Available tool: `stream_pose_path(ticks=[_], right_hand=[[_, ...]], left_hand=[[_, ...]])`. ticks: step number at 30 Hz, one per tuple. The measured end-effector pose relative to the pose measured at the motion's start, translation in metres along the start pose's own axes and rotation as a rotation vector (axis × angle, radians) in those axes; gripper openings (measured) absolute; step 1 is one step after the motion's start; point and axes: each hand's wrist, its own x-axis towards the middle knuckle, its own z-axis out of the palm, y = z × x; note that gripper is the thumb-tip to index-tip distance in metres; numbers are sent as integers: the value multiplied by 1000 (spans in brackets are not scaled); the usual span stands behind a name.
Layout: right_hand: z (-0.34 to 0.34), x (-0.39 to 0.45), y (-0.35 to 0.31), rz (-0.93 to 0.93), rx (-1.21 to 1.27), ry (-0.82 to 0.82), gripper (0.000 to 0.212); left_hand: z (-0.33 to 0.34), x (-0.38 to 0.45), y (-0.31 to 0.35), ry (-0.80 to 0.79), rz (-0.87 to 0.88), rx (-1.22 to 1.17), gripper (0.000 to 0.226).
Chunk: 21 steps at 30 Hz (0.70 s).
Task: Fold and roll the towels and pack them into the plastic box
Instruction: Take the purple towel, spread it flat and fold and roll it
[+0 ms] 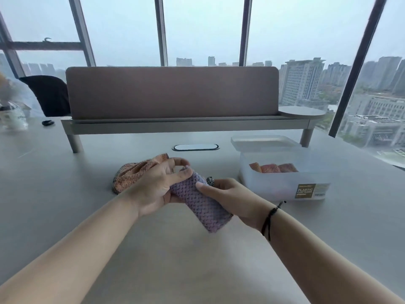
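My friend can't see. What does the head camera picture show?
Two hands, left and right, grip a purple towel over a grey table. An orange towel lies behind them; to the right, an open plastic box holds rolled towels.

Bare forearms; black cord bracelet [270,218], right wrist.
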Motion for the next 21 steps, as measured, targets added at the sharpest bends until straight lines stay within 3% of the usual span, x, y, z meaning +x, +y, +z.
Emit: stream_pose_path(ticks=[5, 15, 18, 21], right_hand=[[-36, -8, -12, -38, -27, 191, 48], [-162, 13, -15, 74, -162, 598, 41], [-182, 33, -7, 212, -265, 533, 38], [-181, 42, -7, 351, -309, 363, 17]], left_hand=[[53, 43, 29, 24, 43, 150, 41], [154, 143, 33, 196, 76, -51, 15], [155, 157, 23, 336, 117, 168, 15], [145, 160, 11, 401, 178, 399, 13]])
